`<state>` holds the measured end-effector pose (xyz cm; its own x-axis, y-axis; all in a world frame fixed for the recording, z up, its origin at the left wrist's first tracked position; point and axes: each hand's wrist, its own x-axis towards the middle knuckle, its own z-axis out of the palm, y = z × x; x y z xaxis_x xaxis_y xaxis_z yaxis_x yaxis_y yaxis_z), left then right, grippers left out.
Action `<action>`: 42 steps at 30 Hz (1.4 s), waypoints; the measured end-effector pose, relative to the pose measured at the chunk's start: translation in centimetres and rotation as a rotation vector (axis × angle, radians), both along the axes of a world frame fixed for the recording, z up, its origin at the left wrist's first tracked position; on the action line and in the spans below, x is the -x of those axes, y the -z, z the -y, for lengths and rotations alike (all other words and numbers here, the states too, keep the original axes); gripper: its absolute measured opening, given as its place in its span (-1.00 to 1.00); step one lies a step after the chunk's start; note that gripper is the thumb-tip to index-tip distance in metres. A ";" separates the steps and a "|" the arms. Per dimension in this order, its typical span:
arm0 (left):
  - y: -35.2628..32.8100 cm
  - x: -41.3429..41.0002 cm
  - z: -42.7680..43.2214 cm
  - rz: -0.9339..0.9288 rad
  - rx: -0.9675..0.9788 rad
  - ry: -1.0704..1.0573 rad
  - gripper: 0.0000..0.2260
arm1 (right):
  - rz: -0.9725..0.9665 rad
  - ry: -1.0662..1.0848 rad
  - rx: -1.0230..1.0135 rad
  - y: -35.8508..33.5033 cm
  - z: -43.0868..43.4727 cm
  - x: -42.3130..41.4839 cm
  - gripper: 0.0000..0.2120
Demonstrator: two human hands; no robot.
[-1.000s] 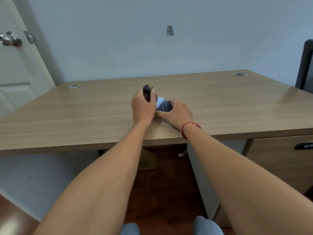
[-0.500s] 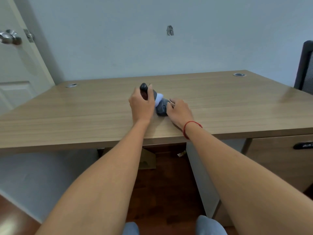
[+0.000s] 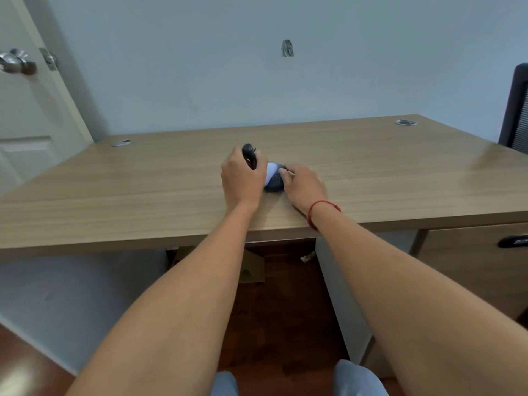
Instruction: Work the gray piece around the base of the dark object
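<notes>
Both hands meet near the middle of the tabletop (image 3: pixel 143 192), a little back from its near edge. The left hand (image 3: pixel 243 180) curls its grip round a dark, rounded piece (image 3: pixel 249 154) whose top end pokes out above the knuckles on the far side; what that piece is cannot be told from here. Just right of it, touching the left hand, sits a small object (image 3: pixel 273 178) with a pale bluish-white part on its left and a dark grey body on its right, resting on the tabletop. The right hand (image 3: pixel 304 187), with a red string (image 3: pixel 320 208) round its wrist, has its fingers curled onto the grey side of the object, pinching it from the right. No brand, label or writing can be read on either piece; they are too small and partly covered. At the far left corner of the tabletop lies a grey cable grommet (image 3: pixel 121 142), and another grommet (image 3: pixel 405 122) sits at the far right corner. A drawer with a black handle (image 3: pixel 513 240) is under the right end. A door with a metal knob (image 3: pixel 17 62) stands at the left, a dark chair back (image 3: pixel 517 110) at the right edge, and a small mark (image 3: pixel 287 48) shows on the far wall.
</notes>
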<state>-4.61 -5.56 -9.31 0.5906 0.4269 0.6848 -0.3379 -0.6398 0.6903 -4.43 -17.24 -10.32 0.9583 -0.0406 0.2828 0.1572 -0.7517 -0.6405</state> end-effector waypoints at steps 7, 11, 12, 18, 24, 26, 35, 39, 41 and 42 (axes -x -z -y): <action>-0.4 0.4 0.1 0.020 -0.007 0.039 -0.79 | -0.006 0.017 -0.004 0.1 0.0 -0.1 -0.64; -0.1 -0.2 -0.6 -0.082 0.092 -0.119 -0.77 | 0.001 0.011 -0.001 0.1 0.1 0.1 -0.67; -0.1 -0.3 -0.9 -0.099 0.160 -0.149 -0.74 | 0.000 0.012 0.005 0.0 0.1 0.2 -0.67; -0.1 -0.7 -0.8 -0.048 0.251 0.006 -0.74 | 0.050 -0.032 0.085 -0.2 -0.6 1.2 -0.54; 0.2 -1.2 -0.6 -0.096 0.100 0.190 -0.78 | 0.035 -0.032 0.135 -0.5 -0.5 1.4 -0.54; 0.6 -1.6 -0.9 -0.180 0.031 0.087 -0.78 | 0.022 -0.031 0.116 -0.5 -0.5 1.4 -0.55; 0.1 -0.9 -0.5 -0.088 0.051 0.128 -0.78 | 0.025 -0.028 0.074 -0.2 -0.2 1.2 -0.47; 0.4 -1.2 -1.0 -0.151 0.064 -0.013 -0.74 | 0.020 -0.033 0.078 -0.3 -0.1 1.0 -0.53; 0.0 -0.9 -0.9 -0.050 0.122 0.060 -0.74 | 0.007 -0.045 0.060 -0.4 -0.2 1.1 -0.52; -0.2 -0.8 -0.7 -0.025 0.104 0.105 -0.75 | 0.004 -0.047 0.046 -0.4 -0.2 1.2 -0.52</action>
